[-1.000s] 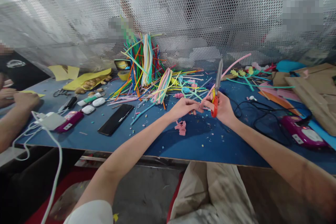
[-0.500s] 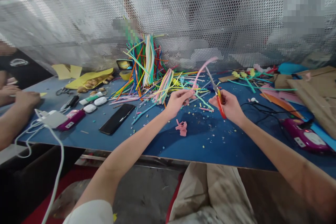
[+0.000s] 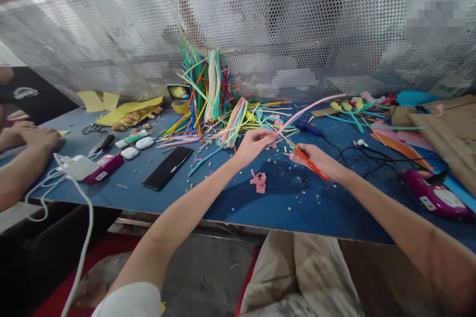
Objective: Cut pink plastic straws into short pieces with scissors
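Between the fingertips of my left hand (image 3: 256, 146) is one end of a pink pipe cleaner (image 3: 311, 105), whose free length slants up to the right. My right hand (image 3: 314, 158) is closed around the red handles of a pair of scissors (image 3: 310, 162). Their blades point left and reach the pipe cleaner close to my left fingertips; whether they are fully closed I cannot make out. Below my hands, a small pile of short pink cut pieces (image 3: 259, 182) lies on the blue table (image 3: 223, 198). Tiny colored scraps are scattered around it.
Bundles of colored pipe cleaners (image 3: 211, 89) stand and lie at the back. A black phone (image 3: 167, 168) is left of my arm. A blue glue gun (image 3: 309, 128) lies behind my right hand, near a purple power strip (image 3: 435, 193). Another person's hands (image 3: 31, 136) rest at far left.
The scissors have swung from pointing up to pointing left, with the blades now at the pink pipe cleaner. The pipe cleaner's free end has tipped down to the right.
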`<state>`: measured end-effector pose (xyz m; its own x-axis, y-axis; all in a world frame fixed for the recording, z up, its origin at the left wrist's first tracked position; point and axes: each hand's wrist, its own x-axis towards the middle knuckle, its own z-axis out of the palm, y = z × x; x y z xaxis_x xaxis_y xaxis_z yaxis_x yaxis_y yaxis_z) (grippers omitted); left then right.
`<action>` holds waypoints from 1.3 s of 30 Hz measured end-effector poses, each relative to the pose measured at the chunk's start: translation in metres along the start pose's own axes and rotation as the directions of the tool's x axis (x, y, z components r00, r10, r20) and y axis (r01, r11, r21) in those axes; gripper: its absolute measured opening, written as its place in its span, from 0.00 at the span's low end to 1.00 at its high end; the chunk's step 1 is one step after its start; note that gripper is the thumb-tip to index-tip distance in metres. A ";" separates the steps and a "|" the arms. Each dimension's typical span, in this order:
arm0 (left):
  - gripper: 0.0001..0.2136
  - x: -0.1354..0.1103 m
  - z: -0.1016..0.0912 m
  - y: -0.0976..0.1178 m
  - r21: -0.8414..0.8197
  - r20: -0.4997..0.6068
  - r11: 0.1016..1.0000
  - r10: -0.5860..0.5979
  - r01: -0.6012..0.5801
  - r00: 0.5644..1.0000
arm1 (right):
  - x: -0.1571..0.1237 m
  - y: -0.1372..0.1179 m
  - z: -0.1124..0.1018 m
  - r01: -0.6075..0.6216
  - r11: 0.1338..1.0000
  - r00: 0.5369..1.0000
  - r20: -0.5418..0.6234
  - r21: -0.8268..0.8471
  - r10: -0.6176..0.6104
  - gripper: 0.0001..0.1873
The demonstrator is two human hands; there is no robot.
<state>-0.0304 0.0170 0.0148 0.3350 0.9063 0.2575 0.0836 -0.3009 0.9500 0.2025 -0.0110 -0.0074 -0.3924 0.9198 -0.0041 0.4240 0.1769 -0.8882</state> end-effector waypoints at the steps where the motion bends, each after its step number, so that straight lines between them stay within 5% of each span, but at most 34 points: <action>1: 0.16 -0.001 0.000 0.001 0.024 0.011 1.000 0.000 -0.001 1.000 | -0.001 0.000 0.000 -0.006 1.000 0.999 0.047 0.014 0.005 0.23; 11: 0.14 -0.004 -0.001 0.007 0.109 0.063 0.991 0.065 -0.072 0.996 | -0.008 -0.006 0.004 -0.025 0.997 0.991 0.132 0.080 0.014 0.20; 19: 0.13 0.001 -0.003 0.002 0.052 0.054 0.998 0.029 -0.032 0.998 | -0.006 -0.002 0.016 -0.043 0.996 0.998 0.046 0.077 0.039 0.13; 23: 0.14 0.003 -0.015 0.011 0.196 0.167 0.979 0.026 -0.059 0.986 | -0.002 0.001 0.018 -0.009 0.992 0.999 -0.031 0.125 0.014 0.12; 26: 0.12 0.005 -0.032 0.017 0.395 0.337 0.908 -0.001 -0.141 0.941 | 0.002 0.005 0.009 0.011 0.985 0.994 -0.110 0.170 0.008 0.15; 31: 0.08 0.007 -0.055 0.011 0.556 0.599 0.821 -0.288 -0.130 0.747 | 0.011 0.017 -0.019 0.042 0.959 0.963 -0.267 0.280 0.036 0.18; 33: 0.09 0.007 -0.058 0.007 0.589 0.612 0.799 -0.343 -0.121 0.713 | 0.014 0.020 -0.031 0.053 0.933 0.947 -0.315 0.356 0.066 0.19; 39: 0.17 0.010 -0.036 0.002 0.672 0.322 0.703 0.008 -0.234 0.947 | 0.021 0.031 -0.058 0.122 0.917 0.874 -0.479 0.379 0.082 0.22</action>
<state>-0.0607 0.0356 0.0255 0.6198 0.7603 0.1942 0.6110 -0.6229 0.4885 0.2552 0.0340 -0.0081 0.0829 0.9861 0.1438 0.0313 0.1417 -0.9894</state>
